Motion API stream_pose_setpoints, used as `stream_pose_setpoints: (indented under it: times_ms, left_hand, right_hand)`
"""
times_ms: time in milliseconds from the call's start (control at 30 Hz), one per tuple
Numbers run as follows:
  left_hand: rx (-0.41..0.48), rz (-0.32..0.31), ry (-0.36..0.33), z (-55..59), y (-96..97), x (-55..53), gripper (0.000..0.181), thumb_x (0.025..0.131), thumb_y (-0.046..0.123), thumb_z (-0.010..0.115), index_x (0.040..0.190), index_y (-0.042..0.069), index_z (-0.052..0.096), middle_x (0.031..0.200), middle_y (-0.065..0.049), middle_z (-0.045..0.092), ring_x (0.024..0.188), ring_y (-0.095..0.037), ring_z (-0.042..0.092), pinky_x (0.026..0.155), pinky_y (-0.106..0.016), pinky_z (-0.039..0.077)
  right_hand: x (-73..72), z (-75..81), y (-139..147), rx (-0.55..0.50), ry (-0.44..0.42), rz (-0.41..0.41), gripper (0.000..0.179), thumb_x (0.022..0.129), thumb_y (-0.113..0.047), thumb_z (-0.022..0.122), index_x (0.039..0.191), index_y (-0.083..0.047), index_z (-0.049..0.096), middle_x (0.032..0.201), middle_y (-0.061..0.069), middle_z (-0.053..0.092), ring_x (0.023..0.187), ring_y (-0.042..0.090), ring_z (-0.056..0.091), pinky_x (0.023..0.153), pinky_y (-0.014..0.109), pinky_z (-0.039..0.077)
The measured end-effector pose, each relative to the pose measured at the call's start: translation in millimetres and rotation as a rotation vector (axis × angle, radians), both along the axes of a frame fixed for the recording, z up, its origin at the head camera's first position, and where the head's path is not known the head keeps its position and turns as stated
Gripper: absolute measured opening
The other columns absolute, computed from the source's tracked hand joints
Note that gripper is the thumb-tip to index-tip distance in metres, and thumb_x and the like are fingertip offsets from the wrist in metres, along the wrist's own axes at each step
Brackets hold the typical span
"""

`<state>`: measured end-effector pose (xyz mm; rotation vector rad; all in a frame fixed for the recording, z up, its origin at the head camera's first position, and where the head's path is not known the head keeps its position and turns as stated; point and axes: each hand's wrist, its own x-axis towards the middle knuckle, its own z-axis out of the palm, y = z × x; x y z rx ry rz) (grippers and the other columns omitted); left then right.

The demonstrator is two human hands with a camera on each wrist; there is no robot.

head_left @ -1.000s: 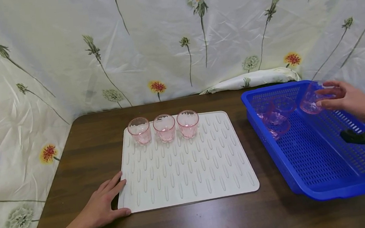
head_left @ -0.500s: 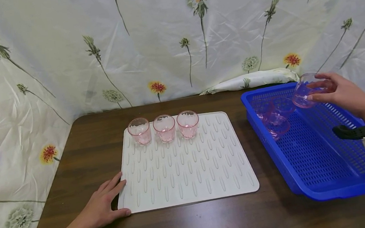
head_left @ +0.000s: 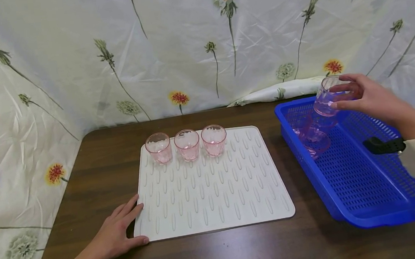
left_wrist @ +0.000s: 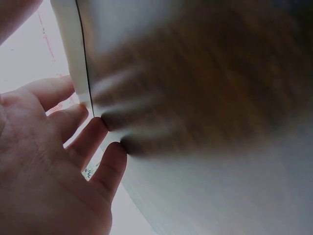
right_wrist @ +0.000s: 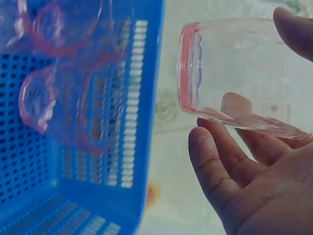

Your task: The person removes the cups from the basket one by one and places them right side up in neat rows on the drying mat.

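My right hand (head_left: 367, 99) grips a clear pink glass (head_left: 327, 99) between thumb and fingers, above the far part of the blue basket (head_left: 366, 220). The right wrist view shows this glass (right_wrist: 234, 73) beside the basket wall, its thick pink base toward the left. More pink glasses (head_left: 315, 140) sit in the basket's left end, partly overlapping one another. On the left, my left hand (head_left: 116, 232) rests its fingertips along the near left edge of the white ridged mat (head_left: 214, 199). Three pink glasses (head_left: 187, 146) stand upright in a row on the mat's far edge.
The brown wooden table (head_left: 227, 252) lies under the mat and the basket. A flower-printed cloth (head_left: 185, 56) hangs behind and to the left, with a rolled fold (head_left: 286, 90) near the basket's back rim.
My right hand has lifted the glass and moved it left over the basket's far rim. The left hand and the three glasses on the mat have stayed put.
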<state>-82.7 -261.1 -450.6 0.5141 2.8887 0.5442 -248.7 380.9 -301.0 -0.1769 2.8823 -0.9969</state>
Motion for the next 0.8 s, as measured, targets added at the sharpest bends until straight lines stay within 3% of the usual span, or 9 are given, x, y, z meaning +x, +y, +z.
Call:
stream_pose_setpoints:
  times_ms: [67, 233, 433, 567, 667, 800]
  left_hand:
    - [0.0, 0.001, -0.004, 0.5, 0.3, 0.1, 0.091, 0.074, 0.057, 0.079, 0.144, 0.007, 0.051, 0.16, -0.016, 0.035, 0.136, -0.043, 0.042, 0.1, -0.065, 0.041]
    - [0.003, 0.003, -0.011, 1.6, 0.7, 0.3, 0.091, 0.074, 0.057, 0.079, 0.144, 0.007, 0.051, 0.16, -0.016, 0.035, 0.136, -0.044, 0.042, 0.101, -0.065, 0.04]
    - [0.001, 0.003, -0.011, 1.6, 0.4, 0.1, 0.091, 0.074, 0.056, 0.08, 0.145, 0.007, 0.051, 0.16, -0.016, 0.035, 0.136, -0.043, 0.042, 0.1, -0.064, 0.041]
    - [-0.003, 0.005, -0.019, 1.8, 0.2, -0.1, 0.091, 0.074, 0.057, 0.079, 0.145, 0.007, 0.05, 0.16, -0.016, 0.034, 0.136, -0.044, 0.042, 0.101, -0.065, 0.041]
    - [-0.003, 0.004, -0.017, 2.0, 0.0, -0.1, 0.091, 0.074, 0.058, 0.079, 0.145, 0.007, 0.05, 0.16, -0.017, 0.035, 0.136, -0.044, 0.042, 0.101, -0.065, 0.041]
    - [0.0, -0.001, -0.016, 1.7, 0.7, -0.2, 0.091, 0.074, 0.058, 0.078, 0.145, 0.007, 0.05, 0.16, -0.017, 0.035, 0.136, -0.044, 0.042, 0.101, -0.065, 0.041]
  right_hand:
    - [-0.7, 2.3, -7, 0.012, 0.0, 0.012, 0.09, 0.096, -0.034, 0.066, 0.16, -0.014, 0.007, 0.152, 0.011, 0.044, 0.096, -0.025, 0.041, 0.075, 0.003, 0.034]
    - [-4.0, 5.1, -25, -0.021, 0.018, 0.075, 0.087, 0.095, -0.026, 0.068, 0.159, -0.011, 0.012, 0.146, 0.006, 0.049, 0.098, -0.026, 0.044, 0.076, 0.002, 0.039]
    - [-7.0, 12.4, -53, -0.045, 0.003, 0.126, 0.085, 0.093, -0.022, 0.07, 0.158, -0.012, 0.016, 0.15, 0.016, 0.047, 0.101, -0.021, 0.048, 0.076, 0.006, 0.045]
    - [-9.4, 15.5, -72, -0.034, 0.006, 0.164, 0.084, 0.093, -0.023, 0.07, 0.157, -0.012, 0.017, 0.152, 0.021, 0.045, 0.12, 0.01, 0.06, 0.077, 0.005, 0.045]
    - [-13.4, 13.7, -84, -0.024, 0.0, 0.193, 0.085, 0.093, -0.022, 0.07, 0.157, -0.011, 0.016, 0.152, 0.022, 0.044, 0.131, 0.039, 0.053, 0.08, 0.01, 0.049]
    - [-17.6, 10.7, -100, -0.014, -0.016, 0.223, 0.089, 0.092, -0.022, 0.071, 0.158, -0.011, 0.013, 0.152, 0.023, 0.044, 0.132, 0.043, 0.052, 0.094, 0.038, 0.056]
